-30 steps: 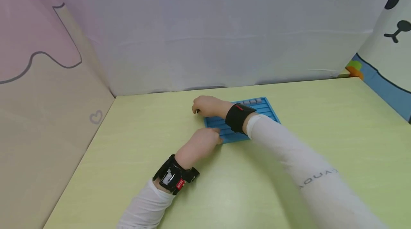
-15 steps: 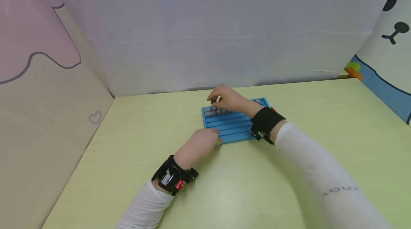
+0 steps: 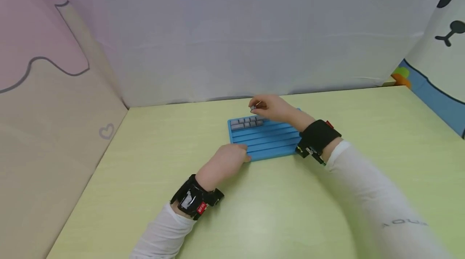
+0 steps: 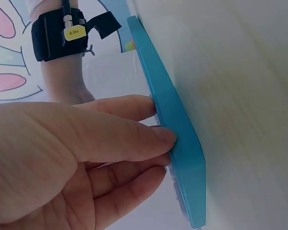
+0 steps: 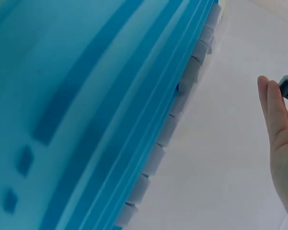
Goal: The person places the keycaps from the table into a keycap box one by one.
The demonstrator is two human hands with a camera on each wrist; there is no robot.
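Near the worktop's [image 3: 145, 194] middle lies the blue tray [image 3: 270, 142]. At its 12 o'clock edge the right hand [image 3: 272, 107] pinches a small grey tile [image 3: 253, 107]: light, rigid, best held by its sides. The left hand [image 3: 227, 162], fingers straight, steadies the tray's 7 o'clock corner.

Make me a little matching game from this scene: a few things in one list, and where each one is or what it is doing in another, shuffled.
Things:
1. left hand
2. right hand
3. tray
4. grey keycaps

Places or states:
A. lies flat on the green table
B. sit in the tray's far rows
C. pinches a small grey piece above the tray's far edge
D. rests against the tray's near left corner

Pairs: 1-D, 2-C, 3-A, 4-B
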